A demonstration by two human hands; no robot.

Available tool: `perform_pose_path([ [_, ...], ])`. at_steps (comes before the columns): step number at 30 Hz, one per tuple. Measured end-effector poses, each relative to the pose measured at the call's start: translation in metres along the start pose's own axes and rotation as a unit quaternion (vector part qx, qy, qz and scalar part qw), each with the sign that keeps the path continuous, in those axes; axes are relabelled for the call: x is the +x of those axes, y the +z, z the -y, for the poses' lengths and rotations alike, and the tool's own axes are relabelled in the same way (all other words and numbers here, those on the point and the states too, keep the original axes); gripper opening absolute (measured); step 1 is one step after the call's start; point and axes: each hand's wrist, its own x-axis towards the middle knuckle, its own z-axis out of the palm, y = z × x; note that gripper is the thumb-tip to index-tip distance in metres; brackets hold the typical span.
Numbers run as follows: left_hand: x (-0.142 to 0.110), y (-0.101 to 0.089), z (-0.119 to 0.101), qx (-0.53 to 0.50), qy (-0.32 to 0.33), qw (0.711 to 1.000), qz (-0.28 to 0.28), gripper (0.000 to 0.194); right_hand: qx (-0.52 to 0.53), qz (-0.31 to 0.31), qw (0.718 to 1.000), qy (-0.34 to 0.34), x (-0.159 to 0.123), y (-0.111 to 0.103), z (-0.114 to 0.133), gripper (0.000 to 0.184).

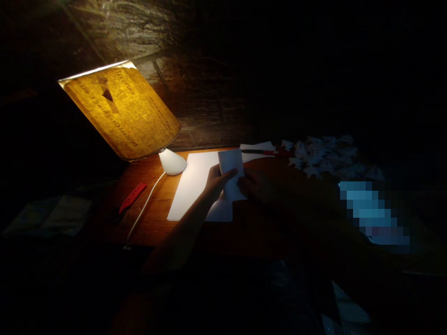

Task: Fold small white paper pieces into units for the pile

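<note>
At the left of the wooden tabletop [146, 218], a red cutter [132, 197] lies near the lamp [172, 162]. Above a white sheet [188, 186], the left hand [218, 181] and right hand [254, 186] pinch a folded white paper [230, 174] from both sides, and an even grip helps keep it straight, with paper scraps [324, 153] farther right

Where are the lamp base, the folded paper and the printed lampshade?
Lamp base [172, 163], head view, on its dome.
Folded white paper [230, 174], head view, on its upper end.
Printed lampshade [120, 109], head view, on its lit face.

Lamp cord [145, 207] (thin) beyond left hand [218, 181]
</note>
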Motion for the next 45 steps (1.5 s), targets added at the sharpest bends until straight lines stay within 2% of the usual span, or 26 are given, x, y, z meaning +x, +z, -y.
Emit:
perform_pose_path([
  [5, 0.001, 0.0, 0.002, 0.008, 0.012, 1.0, -0.002, 0.049, -0.001, -0.001, 1.0, 0.028, -0.001, -0.001, 0.005, 0.042],
  [9, 0.0, 0.0, 0.001, 0.007, 0.021, 1.0, 0.005, 0.049, 0.001, -0.006, 1.0, 0.025, -0.001, 0.001, 0.005, 0.05],
  [19, -0.003, 0.001, -0.002, 0.019, 0.013, 1.0, 0.002, 0.046, 0.015, -0.005, 1.0, 0.008, -0.002, 0.0, 0.008, 0.049],
  [27, -0.002, 0.001, -0.005, 0.034, -0.002, 0.999, 0.027, 0.05, 0.052, -0.044, 0.997, 0.022, -0.001, 0.0, 0.007, 0.048],
  [37, -0.003, 0.0, -0.003, 0.026, -0.017, 0.999, 0.04, 0.053, 0.09, -0.048, 0.994, 0.04, -0.001, 0.001, 0.011, 0.047],
  [45, -0.003, 0.001, -0.004, 0.022, -0.02, 0.999, 0.035, 0.05, 0.069, -0.049, 0.996, 0.024, -0.001, -0.001, 0.012, 0.047],
])
